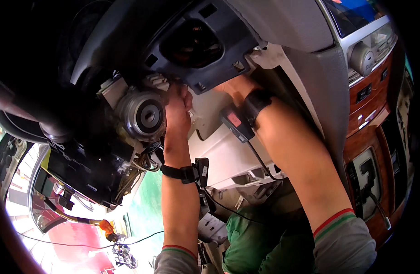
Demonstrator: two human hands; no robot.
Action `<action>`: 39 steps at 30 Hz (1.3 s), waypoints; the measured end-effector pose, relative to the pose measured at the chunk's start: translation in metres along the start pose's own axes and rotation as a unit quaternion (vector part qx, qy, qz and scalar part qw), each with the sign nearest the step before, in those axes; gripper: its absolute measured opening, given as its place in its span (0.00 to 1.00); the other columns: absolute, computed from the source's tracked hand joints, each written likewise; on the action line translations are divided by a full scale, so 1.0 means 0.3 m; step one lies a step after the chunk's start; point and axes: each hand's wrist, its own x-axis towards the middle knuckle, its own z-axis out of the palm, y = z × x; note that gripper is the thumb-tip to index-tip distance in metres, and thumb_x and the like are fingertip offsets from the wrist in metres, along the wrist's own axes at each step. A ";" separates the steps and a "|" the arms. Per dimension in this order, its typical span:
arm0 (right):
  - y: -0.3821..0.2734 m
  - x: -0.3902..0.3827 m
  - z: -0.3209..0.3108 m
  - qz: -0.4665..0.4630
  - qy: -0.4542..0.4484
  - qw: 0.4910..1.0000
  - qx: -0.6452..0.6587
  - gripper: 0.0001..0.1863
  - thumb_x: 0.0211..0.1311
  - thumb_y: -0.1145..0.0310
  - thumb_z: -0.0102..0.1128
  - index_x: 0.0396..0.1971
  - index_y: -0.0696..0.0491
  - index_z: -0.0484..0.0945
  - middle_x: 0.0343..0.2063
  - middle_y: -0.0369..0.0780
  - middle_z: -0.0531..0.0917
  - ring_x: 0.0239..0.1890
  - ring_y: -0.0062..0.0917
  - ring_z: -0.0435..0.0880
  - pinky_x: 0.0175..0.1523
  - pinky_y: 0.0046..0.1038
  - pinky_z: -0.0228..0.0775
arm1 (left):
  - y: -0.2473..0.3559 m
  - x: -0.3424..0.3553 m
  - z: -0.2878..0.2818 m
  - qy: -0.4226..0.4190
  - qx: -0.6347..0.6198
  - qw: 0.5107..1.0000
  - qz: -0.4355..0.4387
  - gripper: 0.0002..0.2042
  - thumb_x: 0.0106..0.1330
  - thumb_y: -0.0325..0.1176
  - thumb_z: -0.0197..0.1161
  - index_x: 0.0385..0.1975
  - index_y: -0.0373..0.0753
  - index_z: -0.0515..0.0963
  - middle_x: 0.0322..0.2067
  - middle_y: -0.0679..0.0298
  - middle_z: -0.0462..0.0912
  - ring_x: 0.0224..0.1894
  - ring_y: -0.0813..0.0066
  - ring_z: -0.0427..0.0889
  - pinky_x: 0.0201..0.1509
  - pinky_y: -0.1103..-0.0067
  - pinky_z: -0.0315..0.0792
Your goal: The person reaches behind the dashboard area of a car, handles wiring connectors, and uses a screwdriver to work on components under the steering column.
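Observation:
My left hand point(179, 104) is raised beside the round silver-rimmed ignition lock point(148, 116), just under the dark grey dashboard trim panel point(239, 34). Its fingers are curled, and whatever they grip is hidden. The trim panel has a large rounded opening. My right hand point(232, 86) reaches behind the lower edge of that panel, so its fingers are out of sight. Between and below my wrists hangs a beige lower dash panel point(219, 153). A bundle of wires point(148, 157) runs beneath the lock, close to my left forearm.
The wood-trimmed centre console point(370, 160) with its gear gate stands at the right. A cable point(260, 160) trails from a small black box point(237, 122) at my right wrist. At lower left hang an orange connector point(107, 227) and loose wiring. The steering wheel point(18, 128) lies in shadow.

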 end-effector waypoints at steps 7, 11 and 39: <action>0.009 0.022 0.106 -0.032 0.068 0.962 0.262 0.20 0.64 0.56 0.51 0.49 0.52 0.77 0.50 0.42 0.79 0.51 0.34 0.77 0.55 0.35 0.68 | -0.027 0.000 -0.042 -0.067 0.009 0.997 0.048 0.09 0.69 0.34 0.46 0.32 0.40 0.73 0.25 0.67 0.74 0.17 0.77 0.65 0.20 0.81 0.55; 0.011 0.005 0.123 -0.026 0.061 0.936 0.346 0.20 0.63 0.57 0.53 0.49 0.52 0.77 0.49 0.42 0.79 0.50 0.33 0.77 0.55 0.33 0.68 | -0.022 -0.083 0.003 -0.012 -0.098 0.995 0.019 0.09 0.71 0.36 0.47 0.36 0.41 0.74 0.30 0.69 0.77 0.28 0.78 0.72 0.31 0.82 0.63; -0.077 -0.033 0.031 -0.105 0.195 0.975 0.015 0.08 0.50 0.67 0.62 0.30 0.53 0.82 0.33 0.44 0.84 0.35 0.41 0.83 0.38 0.39 0.75 | -0.101 0.019 -0.056 0.032 -0.052 0.997 0.051 0.04 0.65 0.25 0.60 0.37 0.37 0.79 0.30 0.67 0.80 0.30 0.78 0.76 0.36 0.82 0.70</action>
